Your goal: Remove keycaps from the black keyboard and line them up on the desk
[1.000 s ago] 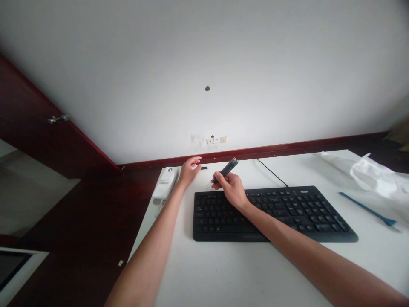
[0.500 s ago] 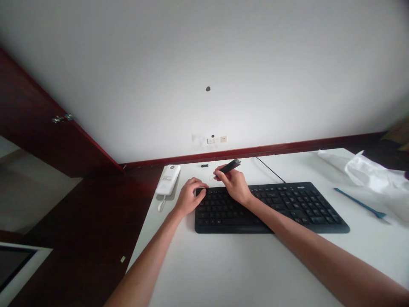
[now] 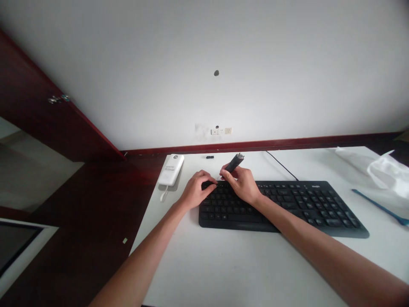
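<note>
A black keyboard (image 3: 302, 204) lies flat on the white table (image 3: 223, 264). My left hand (image 3: 197, 189) is at its upper left corner, with thumb and fingers bent around that corner and pressing on it. In my right hand (image 3: 243, 183) is a black-handled keycap puller (image 3: 234, 163), held like a pen. Its thin wire end points down at the keyboard's top row, close to my left fingertips. Where the wire meets the keys is too small to make out. Two small black pieces, which look like keycaps (image 3: 210, 157), lie near the table's back edge.
A white power bank (image 3: 171, 170) with a short strap sits on the table's left side. To the right are a blue slim tool (image 3: 380, 206) and a white plastic bag (image 3: 388, 170). The keyboard's cable (image 3: 281, 165) runs off the back edge towards the wall.
The wire end of the puller has come down from behind the keyboard to its top row. The handle stands steeper. My left fingertips have moved right along the top row, and the view has shifted.
</note>
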`<state>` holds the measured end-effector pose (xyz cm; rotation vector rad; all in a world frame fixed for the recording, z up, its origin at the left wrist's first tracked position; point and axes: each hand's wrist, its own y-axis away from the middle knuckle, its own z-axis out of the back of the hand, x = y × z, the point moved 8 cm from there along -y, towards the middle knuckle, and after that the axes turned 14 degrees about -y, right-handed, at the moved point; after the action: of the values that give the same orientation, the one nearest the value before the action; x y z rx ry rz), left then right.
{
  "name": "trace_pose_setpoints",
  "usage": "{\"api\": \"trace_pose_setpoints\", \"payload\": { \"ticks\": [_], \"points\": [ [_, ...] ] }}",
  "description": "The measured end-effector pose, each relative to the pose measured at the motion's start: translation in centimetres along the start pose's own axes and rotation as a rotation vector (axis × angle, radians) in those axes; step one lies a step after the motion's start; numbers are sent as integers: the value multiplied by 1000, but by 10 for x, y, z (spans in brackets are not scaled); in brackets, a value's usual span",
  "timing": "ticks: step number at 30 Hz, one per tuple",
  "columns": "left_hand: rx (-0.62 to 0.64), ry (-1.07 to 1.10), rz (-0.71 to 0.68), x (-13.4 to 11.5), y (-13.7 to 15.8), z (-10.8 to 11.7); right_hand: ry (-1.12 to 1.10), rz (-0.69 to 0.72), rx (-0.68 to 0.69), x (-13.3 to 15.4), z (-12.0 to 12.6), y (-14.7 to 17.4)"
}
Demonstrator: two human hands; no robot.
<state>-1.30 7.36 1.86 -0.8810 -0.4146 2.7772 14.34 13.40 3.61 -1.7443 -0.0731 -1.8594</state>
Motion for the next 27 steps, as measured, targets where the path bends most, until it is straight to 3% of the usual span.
{"api": "trace_pose_setpoints", "payload": {
  "ticks": [10,18,27],
  "points": [
    [-29,21,6,1,0,0,107,112,145,17,-12,6],
    [-40,3,-22,-1,1,0,210,125,180,18,-15,9],
    [-52,11,-17,-4,1,3,105,-12,250,11,-11,1]
  ]
}}
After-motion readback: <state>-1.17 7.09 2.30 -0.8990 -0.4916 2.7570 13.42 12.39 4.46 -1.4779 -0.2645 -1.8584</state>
